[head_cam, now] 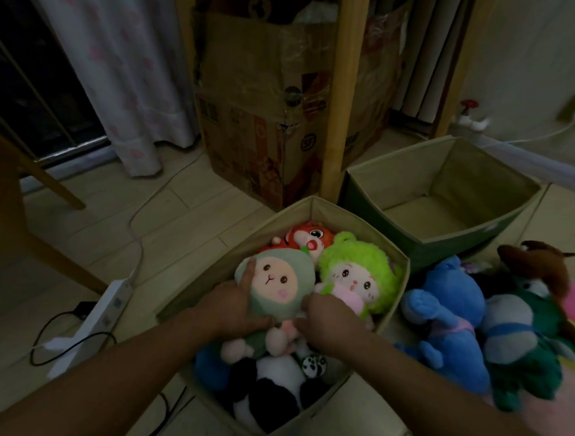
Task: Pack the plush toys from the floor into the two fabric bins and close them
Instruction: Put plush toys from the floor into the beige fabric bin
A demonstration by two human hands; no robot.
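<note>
The near fabric bin (pixel 349 221) holds several plush toys. A pale green hooded plush (pixel 279 284) lies on top, gripped by my left hand (pixel 234 302) on its left side and my right hand (pixel 326 318) at its lower right. Beside it sit a lime green plush (pixel 361 274), an orange tiger plush (pixel 310 238) and a panda plush (pixel 273 386). The second fabric bin (pixel 409 179) stands open behind, to the right, with nothing inside. On the floor to the right lie a blue plush (pixel 448 316), a dark green plush (pixel 530 368) and a brown plush (pixel 538 263).
A taped cardboard box (pixel 259 120) and a wooden post (pixel 343 83) stand behind the bins. A white power strip (pixel 99 318) with cables lies on the floor at left, near a wooden chair leg (pixel 50 257). A curtain (pixel 118 77) hangs at the back left.
</note>
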